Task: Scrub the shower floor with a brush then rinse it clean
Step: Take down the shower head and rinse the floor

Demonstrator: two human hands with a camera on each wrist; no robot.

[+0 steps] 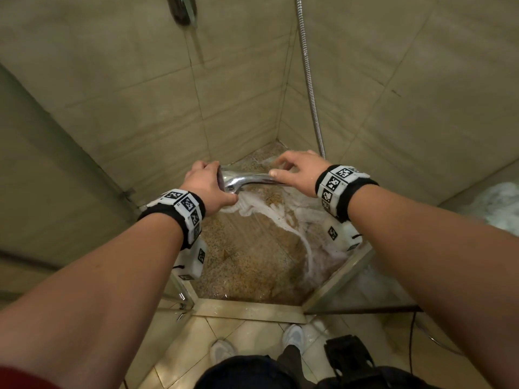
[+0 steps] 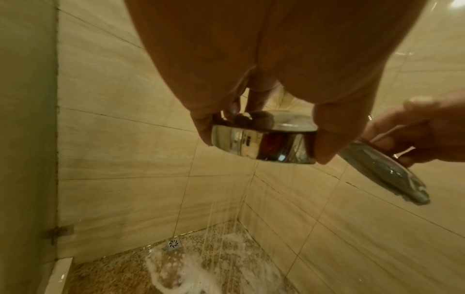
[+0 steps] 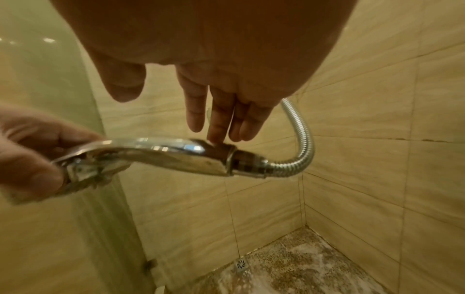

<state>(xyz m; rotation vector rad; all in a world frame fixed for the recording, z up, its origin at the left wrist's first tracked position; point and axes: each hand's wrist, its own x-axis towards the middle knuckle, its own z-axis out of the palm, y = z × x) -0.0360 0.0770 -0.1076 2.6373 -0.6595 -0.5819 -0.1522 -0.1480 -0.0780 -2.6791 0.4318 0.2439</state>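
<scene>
L hand (image 1: 209, 186) gripping shower head (image 1: 238, 179), R hand (image 1: 300, 171) fingers straight, touching handle

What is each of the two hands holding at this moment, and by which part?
The left hand grips the chrome shower head by the rim of its round spray face. The right hand holds nothing; one straight fingertip only touches the handle near the hose.

wrists: black bands (image 1: 179, 217) with white marker blocks (image 1: 335, 181)
feet: white shoes (image 1: 293, 336)
sleeve: red edge (image 1: 16, 377)
</scene>
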